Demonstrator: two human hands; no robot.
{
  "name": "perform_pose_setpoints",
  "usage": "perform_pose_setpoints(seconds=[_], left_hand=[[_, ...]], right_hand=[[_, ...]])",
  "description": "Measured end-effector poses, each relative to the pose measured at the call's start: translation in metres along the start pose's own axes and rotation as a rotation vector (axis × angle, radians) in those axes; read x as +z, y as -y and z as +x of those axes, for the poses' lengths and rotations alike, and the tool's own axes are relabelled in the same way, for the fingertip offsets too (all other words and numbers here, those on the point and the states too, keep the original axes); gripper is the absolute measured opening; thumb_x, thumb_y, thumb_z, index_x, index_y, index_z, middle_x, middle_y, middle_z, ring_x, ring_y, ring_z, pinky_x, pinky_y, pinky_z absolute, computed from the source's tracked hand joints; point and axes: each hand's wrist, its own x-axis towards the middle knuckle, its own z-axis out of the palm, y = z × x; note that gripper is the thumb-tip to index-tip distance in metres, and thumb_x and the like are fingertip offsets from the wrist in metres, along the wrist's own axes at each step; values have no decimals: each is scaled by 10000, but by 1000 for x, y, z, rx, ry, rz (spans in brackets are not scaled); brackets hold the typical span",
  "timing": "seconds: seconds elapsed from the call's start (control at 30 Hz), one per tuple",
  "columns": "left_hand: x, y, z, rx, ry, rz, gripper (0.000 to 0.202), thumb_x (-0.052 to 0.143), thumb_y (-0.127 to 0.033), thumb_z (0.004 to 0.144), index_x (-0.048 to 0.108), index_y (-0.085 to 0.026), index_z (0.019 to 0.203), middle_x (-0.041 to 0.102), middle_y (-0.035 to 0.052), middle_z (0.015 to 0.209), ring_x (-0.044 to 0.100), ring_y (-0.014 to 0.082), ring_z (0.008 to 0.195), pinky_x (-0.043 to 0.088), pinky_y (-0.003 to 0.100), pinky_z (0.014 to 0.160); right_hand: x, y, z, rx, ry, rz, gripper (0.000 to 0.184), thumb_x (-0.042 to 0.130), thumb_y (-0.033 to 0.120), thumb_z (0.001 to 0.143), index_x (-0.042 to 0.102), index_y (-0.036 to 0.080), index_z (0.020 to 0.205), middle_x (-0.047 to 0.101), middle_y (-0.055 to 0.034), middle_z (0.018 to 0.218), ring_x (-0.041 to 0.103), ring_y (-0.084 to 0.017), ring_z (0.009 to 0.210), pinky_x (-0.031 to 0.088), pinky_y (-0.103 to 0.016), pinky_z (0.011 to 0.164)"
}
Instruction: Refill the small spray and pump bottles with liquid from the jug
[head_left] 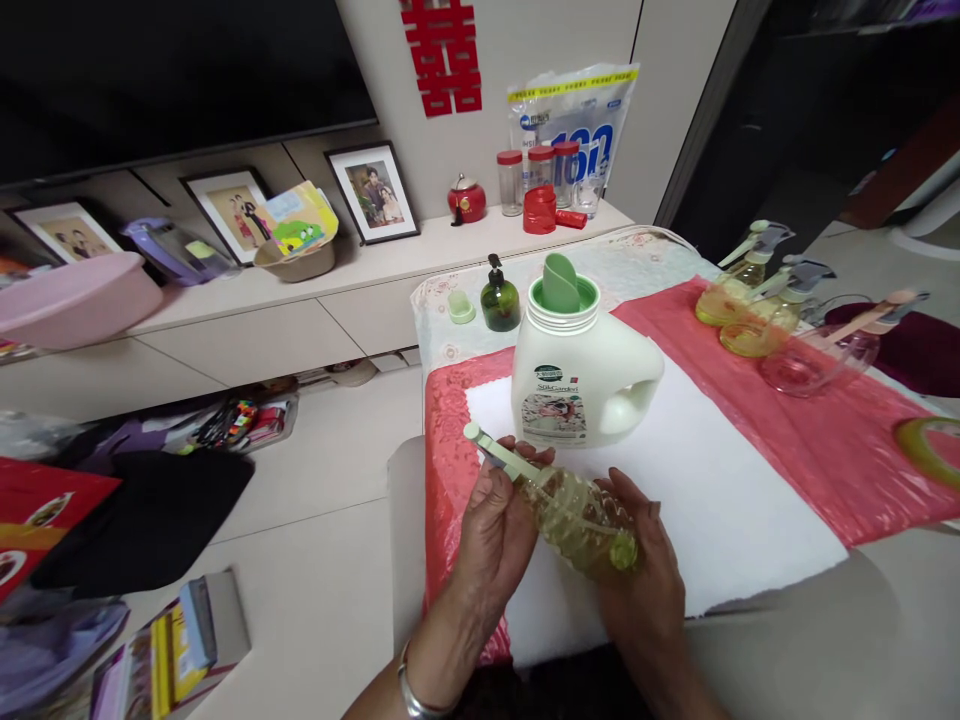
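Tilted between my hands is a clear yellow-green bottle [581, 515] with a long pale green lever-like top. My left hand [499, 515] is closed round its neck, just under that top. My right hand [652, 555] wraps the lower end of the bottle from the right. Just beyond them, a big white jug [555, 350] with a side handle and a printed label stands upright on a white cloth [720, 480]. A green scoop-shaped piece [560, 283] sticks up out of the jug's open mouth.
Behind the jug stand a dark green pump bottle [500, 300] and a pale green cap [460, 307]. Similar handled bottles [761, 310] and a roll of yellow tape [930, 450] lie on the red plastic sheet [675, 310] at right. Jars [540, 175] line the ledge.
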Motion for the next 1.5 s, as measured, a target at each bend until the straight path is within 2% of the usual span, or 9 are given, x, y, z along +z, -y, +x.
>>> perform_pose_setpoints(seconds=[0.3, 0.47, 0.57, 0.7, 0.9, 1.03, 1.13, 1.33, 1.5], left_hand=[[0, -12, 1, -13, -40, -47, 355, 915, -332, 718, 760, -208, 1012, 787, 42, 1038, 717, 223, 1011, 563, 379, 951], [-3, -14, 3, 31, -35, -44, 273, 895, -283, 747, 770, -207, 977, 801, 21, 1026, 732, 213, 1005, 577, 361, 958], [-3, -15, 2, 52, -5, -36, 280, 904, -250, 733, 769, -208, 975, 797, -1, 1012, 725, 202, 1021, 552, 367, 1022], [-3, -16, 1, 46, -13, -17, 312, 914, -282, 718, 769, -218, 986, 798, -2, 1011, 727, 204, 1012, 542, 378, 1042], [-6, -20, 2, 41, -62, 0, 334, 932, -296, 690, 778, -216, 976, 803, 19, 1034, 740, 221, 995, 521, 412, 1087], [-4, -19, 2, 53, -46, 12, 334, 934, -293, 685, 780, -211, 969, 804, 15, 981, 742, 211, 971, 518, 409, 1094], [-1, -18, 1, 77, -11, 47, 300, 931, -288, 687, 777, -224, 936, 801, 5, 960, 734, 199, 969, 498, 404, 1114], [-4, -20, 3, 76, -36, 20, 261, 913, -280, 714, 783, -219, 932, 806, 1, 948, 743, 200, 976, 473, 408, 1142], [-8, -22, 0, 60, -25, 27, 307, 909, -290, 719, 783, -208, 987, 801, 21, 997, 744, 229, 1010, 469, 434, 1148]], right_hand=[[-13, -3, -10, -576, 368, -366, 947, 776, 332, 802, 275, 304, 1605, 336, -90, 1558, 442, -255, 1378, 537, -319, 1003], [4, 17, -23, -291, 333, -278, 943, 755, 421, 855, 213, 299, 1617, 306, -94, 1580, 379, -267, 1439, 485, -371, 1105], [9, 27, -24, 11, 331, -170, 1038, 736, 615, 844, 121, 339, 1633, 432, -148, 1475, 626, -259, 1108, 607, -358, 745], [-1, 38, -14, 337, 527, -50, 1106, 774, 632, 802, 110, 345, 1638, 623, -87, 1062, 571, -123, 646, 416, -188, 478], [-12, 40, -7, 108, 572, -338, 1011, 858, 430, 734, 329, 327, 1590, 405, -73, 1522, 478, -249, 1351, 416, -359, 1135], [-13, 29, -6, 171, 486, -281, 980, 671, 670, 874, 207, 271, 1640, 605, -127, 1255, 643, -187, 866, 549, -306, 739], [-15, 23, -5, 456, 608, -64, 960, 435, 806, 937, 78, 277, 1654, 643, -109, 1041, 452, -92, 503, 358, -216, 450], [-16, 34, -11, 239, 560, -198, 1066, 843, 455, 777, 227, 309, 1635, 605, -89, 1220, 533, -91, 739, 459, -199, 646], [-18, 32, -7, 418, 699, -118, 1053, 600, 731, 901, 15, 284, 1652, 640, -58, 925, 567, -141, 634, 482, -256, 580]])
